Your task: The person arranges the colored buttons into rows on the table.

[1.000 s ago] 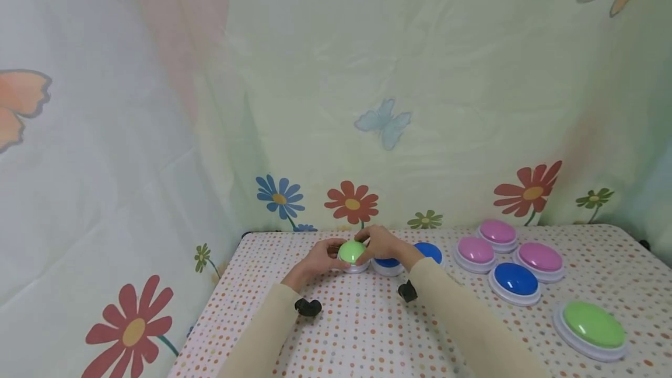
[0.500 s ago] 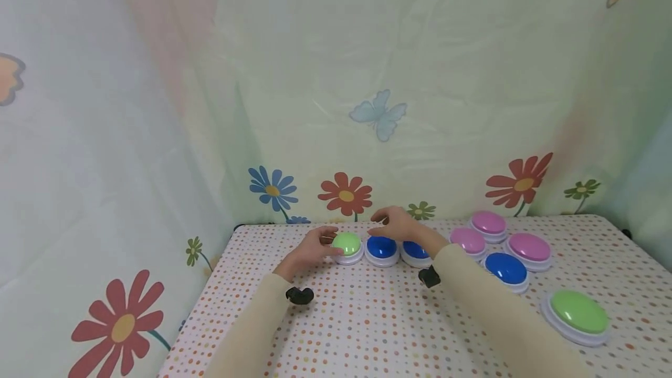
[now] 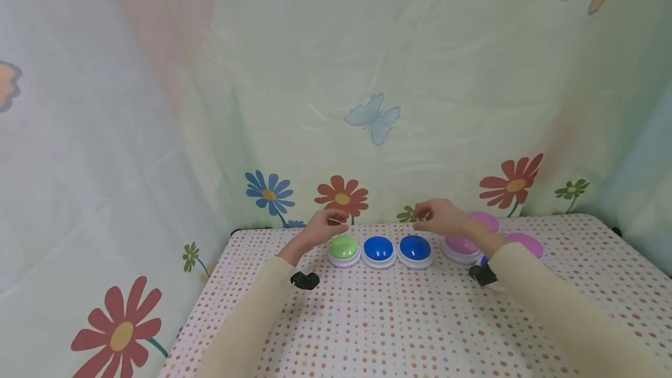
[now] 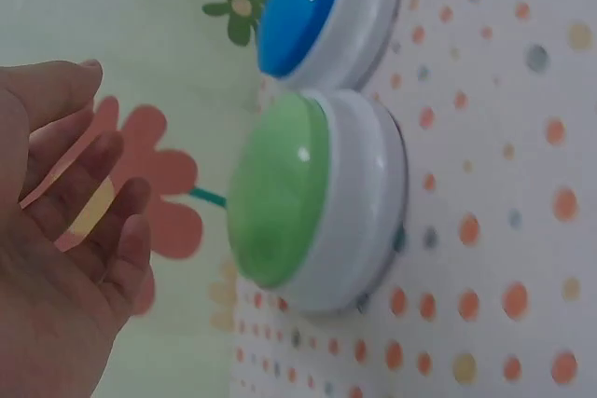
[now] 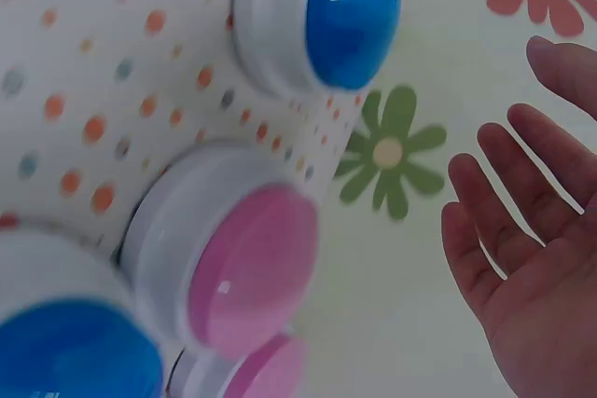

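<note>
A green dome button [image 3: 343, 247] with a white base stands at the left end of a short row on the dotted table. Beside it are a middle blue button [image 3: 378, 248] and a right blue button [image 3: 415, 248]. My left hand [image 3: 324, 229] hovers just above and left of the green button, holding nothing; its fingers are loosely bent in the left wrist view, apart from the green dome [image 4: 280, 193]. My right hand [image 3: 442, 217] is raised between the right blue button and the pink buttons, fingers relaxed and holding nothing. A pink button [image 5: 256, 267] lies nearest it.
Pink buttons, including a right-hand one [image 3: 527, 244] and a back one [image 3: 484, 220], cluster on the right, partly behind my right arm. Another blue button [image 5: 79, 351] sits among them. A flowered curtain [image 3: 294, 104] hangs behind the table [image 3: 367, 319].
My right hand has left the green button and moved right over the blue ones toward the pink group. My left hand has let go of the green button and risen slightly.
</note>
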{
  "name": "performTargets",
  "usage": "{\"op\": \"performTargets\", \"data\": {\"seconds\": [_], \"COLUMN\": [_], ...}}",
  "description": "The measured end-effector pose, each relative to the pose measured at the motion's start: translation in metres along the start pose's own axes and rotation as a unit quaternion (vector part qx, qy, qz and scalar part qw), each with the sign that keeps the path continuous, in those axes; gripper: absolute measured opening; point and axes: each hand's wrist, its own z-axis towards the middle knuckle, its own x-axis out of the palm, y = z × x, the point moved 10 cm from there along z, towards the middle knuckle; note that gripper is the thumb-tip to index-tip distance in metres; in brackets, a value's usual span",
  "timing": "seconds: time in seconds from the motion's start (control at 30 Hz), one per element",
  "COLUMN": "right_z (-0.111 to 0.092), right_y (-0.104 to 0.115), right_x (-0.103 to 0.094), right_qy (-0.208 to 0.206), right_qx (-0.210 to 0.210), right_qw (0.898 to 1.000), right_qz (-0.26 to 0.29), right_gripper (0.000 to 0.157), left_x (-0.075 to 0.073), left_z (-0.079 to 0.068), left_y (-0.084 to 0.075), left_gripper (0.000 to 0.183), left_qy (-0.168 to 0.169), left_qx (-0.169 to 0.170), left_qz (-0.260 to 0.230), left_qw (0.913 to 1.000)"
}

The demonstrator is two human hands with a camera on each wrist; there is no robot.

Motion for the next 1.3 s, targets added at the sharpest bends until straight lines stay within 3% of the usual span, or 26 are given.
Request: {"op": "performTargets", "data": {"seconds": [0.2,0.5,0.8,1.07,1.3], "right_z": [-0.024,-0.054,-0.066,-0.084,-0.092], "right_y": [-0.037,-0.082,-0.103,-0.119,-0.119], "right_x": [-0.022,-0.032,-0.027,-0.018,-0.015], "right_qy": [-0.005,-0.016,-0.035,-0.028,-0.002], "right_qx": [0.052,0.114,0.113,0.147,0.151], "right_qw": [0.999,0.993,0.993,0.988,0.987], "right_qz": [-0.012,-0.017,0.010,0.041,0.056], "right_gripper": [0.043,0.061,0.076,0.084,0.076], "left_x": [0.020,0.060,0.102,0.146,0.181], "left_z": [0.011,0.013,0.032,0.050,0.065], "left_y": [-0.030,-0.067,-0.092,-0.094,-0.102], "left_gripper": [0.028,0.030,0.036,0.040,0.045], "left_qy": [0.031,0.094,0.141,0.151,0.166], "left_qx": [0.031,0.065,0.062,0.045,0.051], "left_qz": [0.009,0.023,0.048,0.073,0.132], "left_qw": [0.9990,0.9932,0.9869,0.9848,0.9760]}}
